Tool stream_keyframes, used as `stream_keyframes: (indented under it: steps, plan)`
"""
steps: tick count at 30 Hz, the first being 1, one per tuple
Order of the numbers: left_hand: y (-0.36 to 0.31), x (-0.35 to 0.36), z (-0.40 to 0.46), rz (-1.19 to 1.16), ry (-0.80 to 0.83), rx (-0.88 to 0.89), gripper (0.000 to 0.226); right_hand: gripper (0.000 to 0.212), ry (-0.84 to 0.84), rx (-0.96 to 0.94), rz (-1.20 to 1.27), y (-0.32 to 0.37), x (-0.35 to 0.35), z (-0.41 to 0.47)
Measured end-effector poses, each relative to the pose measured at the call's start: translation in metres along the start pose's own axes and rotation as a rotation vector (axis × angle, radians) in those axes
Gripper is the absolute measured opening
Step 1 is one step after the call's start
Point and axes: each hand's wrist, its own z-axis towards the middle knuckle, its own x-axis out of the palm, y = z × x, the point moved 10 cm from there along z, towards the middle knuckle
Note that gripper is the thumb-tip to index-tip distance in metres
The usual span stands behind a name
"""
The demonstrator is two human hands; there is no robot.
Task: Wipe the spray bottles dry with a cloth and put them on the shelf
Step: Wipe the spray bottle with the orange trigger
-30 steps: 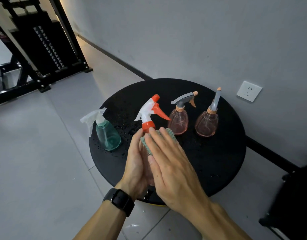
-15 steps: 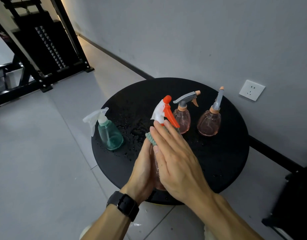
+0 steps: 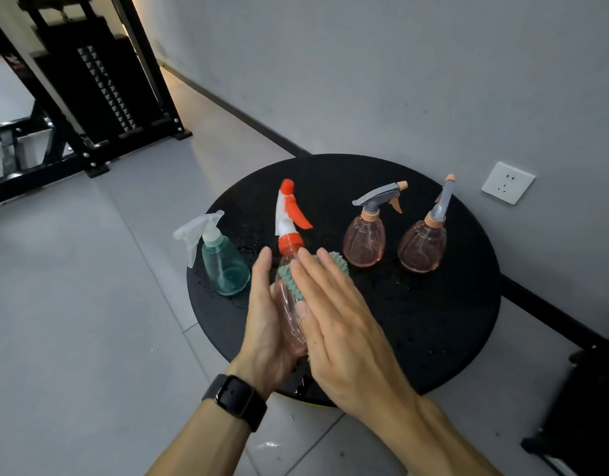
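My left hand [image 3: 267, 324] cradles a clear pink spray bottle with a red and white trigger head [image 3: 289, 221], tilted over the round black table [image 3: 443, 324]. My right hand [image 3: 337, 324] lies flat against the bottle's side and presses a nubby green cloth [image 3: 291, 281] onto it; most of the cloth is hidden under my fingers. A teal bottle with a white trigger [image 3: 224, 262] stands at the table's left edge. Two pink bottles with grey and orange heads, one [image 3: 364, 242] nearer the middle and one [image 3: 423, 245] to its right, stand at the back.
Water drops speckle the tabletop. A grey wall with a white socket [image 3: 508, 182] runs behind the table. A black metal rack [image 3: 100, 80] stands at the far left on the grey tiled floor. A dark object [image 3: 581, 407] sits at the lower right.
The bottle's trigger head has swung round from pointing right to pointing away, and both hands have shifted slightly along the bottle with the cloth. The other three bottles have not moved.
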Motion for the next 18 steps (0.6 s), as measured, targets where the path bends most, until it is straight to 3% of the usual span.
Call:
stream_keyframes:
  steps: [8,12,18]
  plan:
    - [-0.005,0.001,0.0,-0.023,0.032,0.023,0.068,0.046,-0.036,-0.037,-0.013,0.006,-0.008,-0.001]
    - [0.005,0.01,-0.005,0.102,0.07,0.036,0.047,0.047,-0.044,-0.019,-0.068,0.001,-0.014,0.004]
    - [0.022,0.016,-0.012,0.143,0.097,-0.108,0.052,0.048,-0.033,0.047,0.016,-0.013,-0.027,0.013]
